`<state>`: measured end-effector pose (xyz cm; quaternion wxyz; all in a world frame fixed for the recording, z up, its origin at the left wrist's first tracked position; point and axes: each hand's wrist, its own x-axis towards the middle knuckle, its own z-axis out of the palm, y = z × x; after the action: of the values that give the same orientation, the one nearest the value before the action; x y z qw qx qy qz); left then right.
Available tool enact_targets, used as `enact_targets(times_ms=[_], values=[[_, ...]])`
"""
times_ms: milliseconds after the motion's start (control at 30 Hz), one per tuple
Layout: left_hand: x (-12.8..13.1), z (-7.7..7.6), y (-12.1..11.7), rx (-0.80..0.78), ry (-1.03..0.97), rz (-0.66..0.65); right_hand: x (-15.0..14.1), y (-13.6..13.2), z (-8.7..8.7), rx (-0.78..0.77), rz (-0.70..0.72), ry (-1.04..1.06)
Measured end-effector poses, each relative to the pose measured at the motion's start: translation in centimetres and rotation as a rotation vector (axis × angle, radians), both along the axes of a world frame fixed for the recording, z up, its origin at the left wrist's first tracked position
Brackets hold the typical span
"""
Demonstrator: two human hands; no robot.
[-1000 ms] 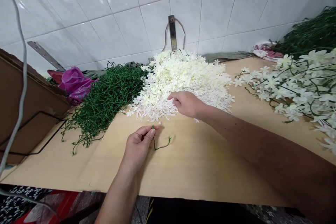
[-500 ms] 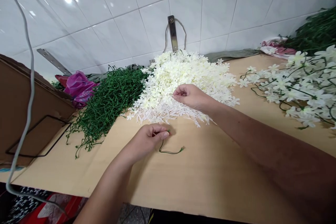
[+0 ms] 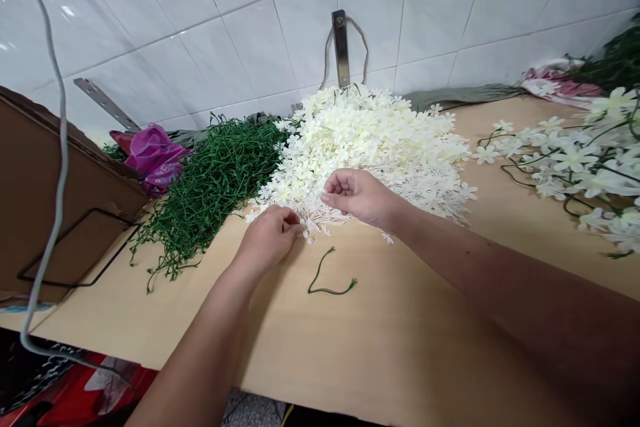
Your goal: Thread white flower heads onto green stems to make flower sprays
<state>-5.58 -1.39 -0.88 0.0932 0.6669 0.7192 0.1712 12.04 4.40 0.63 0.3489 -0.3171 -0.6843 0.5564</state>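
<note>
A big heap of small white artificial flowers point(image 3: 370, 140) lies at the back middle of the wooden table point(image 3: 400, 333). My left hand point(image 3: 267, 240) rests at the heap's near edge with fingers curled in a pinch on the white flower sprigs there. My right hand point(image 3: 357, 195) is just beside it, fingers closed in a loose fist over the same edge of the heap; what it pinches is hidden. A single curved green stem point(image 3: 327, 280) lies loose on the table just in front of both hands, touched by neither.
A pile of green stems point(image 3: 215, 180) lies left of the flowers, with a purple bag point(image 3: 153, 155) behind it. A brown cardboard box point(image 3: 55, 193) stands far left, a grey cable point(image 3: 55, 167) hanging before it. Assembled flower stems point(image 3: 580, 167) lie right.
My left hand has let go of the green stem, which now lies on the table, and moved up to the flower heap. My right hand closed at the heap's edge.
</note>
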Motion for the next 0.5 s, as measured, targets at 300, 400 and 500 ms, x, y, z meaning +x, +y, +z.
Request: enact_targets(times_ms=[300,400,500], values=[[-0.1,-0.6,0.1,0.143,-0.503,0.075,-1.8,-1.6,-1.4,0.068,0.008,0.020],[0.7,-0.3,-0.1,0.133,-0.661,0.033,-2.2,-1.7,-1.9,0.162,-0.058,-0.016],[1.5,0.1,-0.3,0.107,-0.767,-0.017,-2.3,-1.5,-2.4,0.262,-0.143,-0.047]])
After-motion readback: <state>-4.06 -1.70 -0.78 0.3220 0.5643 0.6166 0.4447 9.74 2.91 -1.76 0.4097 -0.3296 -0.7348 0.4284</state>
